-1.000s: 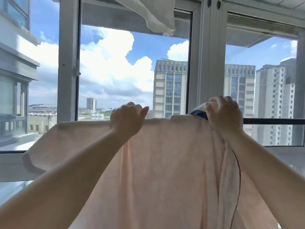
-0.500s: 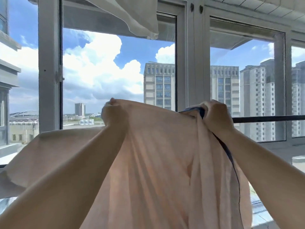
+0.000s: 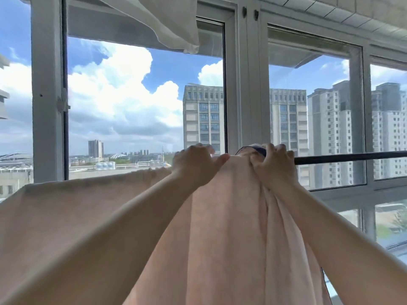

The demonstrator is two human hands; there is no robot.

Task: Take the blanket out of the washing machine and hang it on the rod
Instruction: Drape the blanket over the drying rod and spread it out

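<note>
A pale pink blanket (image 3: 220,227) with a dark blue hem hangs draped over a dark rod (image 3: 352,158) that runs across in front of the window. My left hand (image 3: 195,167) grips the blanket's top fold over the rod, thumb pointing right. Just to its right, my right hand (image 3: 274,166) clutches a bunched part of the blanket at the rod, next to the blue hem. The blanket spreads far to the left along the rod and hides it there; only the rod's right stretch shows bare.
White window frames (image 3: 242,95) stand right behind the rod, with high-rise buildings (image 3: 203,119) and sky beyond the glass. A white cloth (image 3: 158,20) hangs from above at the top.
The raised bunch of blanket between my hands has dropped onto the rod. My hands have drawn closer together, and my left thumb now sticks out toward the right.
</note>
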